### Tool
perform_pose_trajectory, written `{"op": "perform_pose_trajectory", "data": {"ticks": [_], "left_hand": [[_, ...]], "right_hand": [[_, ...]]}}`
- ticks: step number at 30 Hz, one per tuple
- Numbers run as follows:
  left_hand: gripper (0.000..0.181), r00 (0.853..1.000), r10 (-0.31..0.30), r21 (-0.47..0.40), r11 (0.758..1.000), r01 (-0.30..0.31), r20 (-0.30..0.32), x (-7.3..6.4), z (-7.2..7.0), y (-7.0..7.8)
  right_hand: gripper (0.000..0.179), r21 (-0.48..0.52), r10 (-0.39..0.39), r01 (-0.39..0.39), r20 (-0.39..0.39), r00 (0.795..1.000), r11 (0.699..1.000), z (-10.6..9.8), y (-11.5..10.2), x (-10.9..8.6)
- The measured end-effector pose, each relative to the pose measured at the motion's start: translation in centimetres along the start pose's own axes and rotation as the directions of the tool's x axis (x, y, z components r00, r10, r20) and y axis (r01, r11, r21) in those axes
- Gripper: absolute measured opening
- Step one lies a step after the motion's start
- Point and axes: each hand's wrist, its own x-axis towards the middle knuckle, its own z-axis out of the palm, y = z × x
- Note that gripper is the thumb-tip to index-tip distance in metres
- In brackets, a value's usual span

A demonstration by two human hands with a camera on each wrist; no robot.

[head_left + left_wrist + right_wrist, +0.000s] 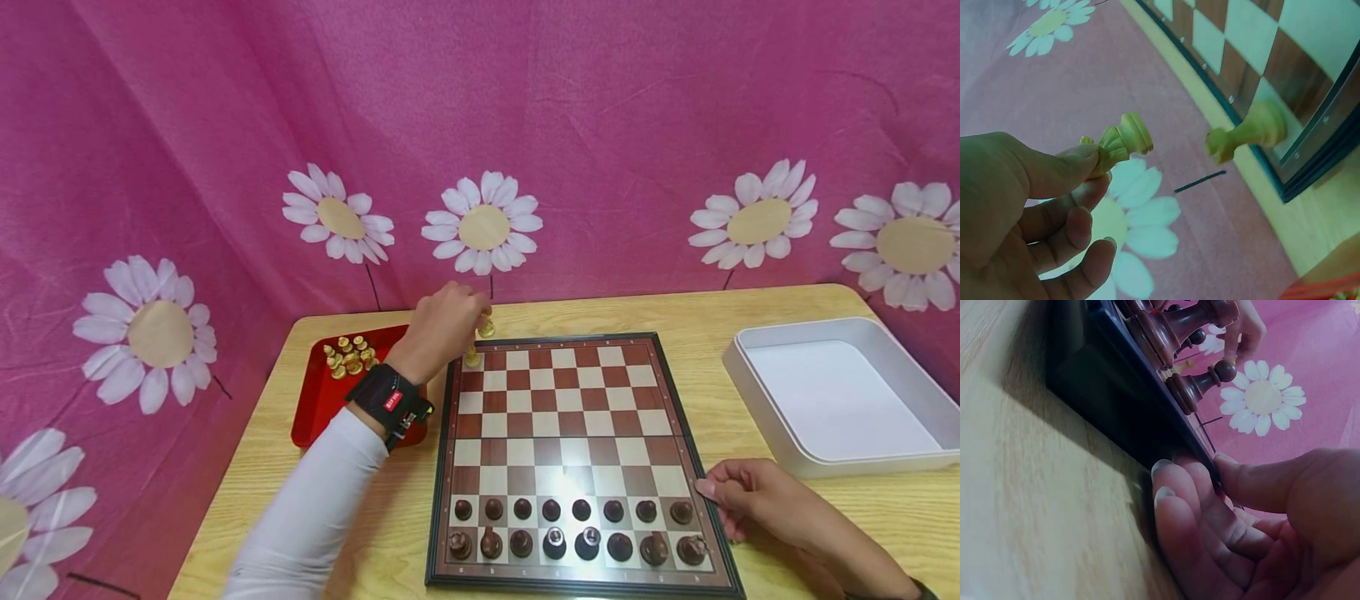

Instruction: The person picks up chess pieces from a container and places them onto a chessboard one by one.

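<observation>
My left hand (446, 325) pinches a gold chess knight (1121, 142) between thumb and index finger, its base pointing away from the palm. This knight hangs just beyond the far left corner of the chessboard (557, 450). On that corner square stands a gold rook (1254, 131), apart from the held piece. At the board's near right side, my right hand (772, 500) grips the edge, thumb on top and fingers curled against the side. Dark brown pieces fill the two near rows, including a pawn (1200, 386) close to the right hand.
A red tray (311, 417) left of the board holds several gold pieces (351, 357). To the right is a white tray (817, 458). Both stand on a wooden table (585, 321), with a pink flowered cloth (600, 125) hanging behind and on the left.
</observation>
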Motion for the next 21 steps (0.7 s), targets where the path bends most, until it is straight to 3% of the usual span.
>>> {"op": "perform_pose_trajectory", "data": {"ticks": [5, 12, 21], "left_hand": [[0.027, 1.000, 0.015, 0.028, 0.999, -0.016, 0.021, 0.3, 1.4, 0.3], [0.019, 0.999, 0.043, 0.044, 0.998, -0.042, -0.006, 0.2, 2.9, 0.7], [0.013, 0.998, 0.065, 0.099, 0.993, -0.064, 0.000, 0.0, 4.5, 0.8]], "right_hand": [[0.026, 0.007, 0.020, -0.020, -0.005, 1.000, 1.000, 0.0, -0.1, 0.0], [0.027, 0.003, 0.048, -0.048, -0.007, 0.999, 0.999, -0.1, -0.2, 0.0], [0.025, -0.012, 0.012, -0.012, -0.007, 1.000, 1.000, 0.0, 0.0, 0.0]]}}
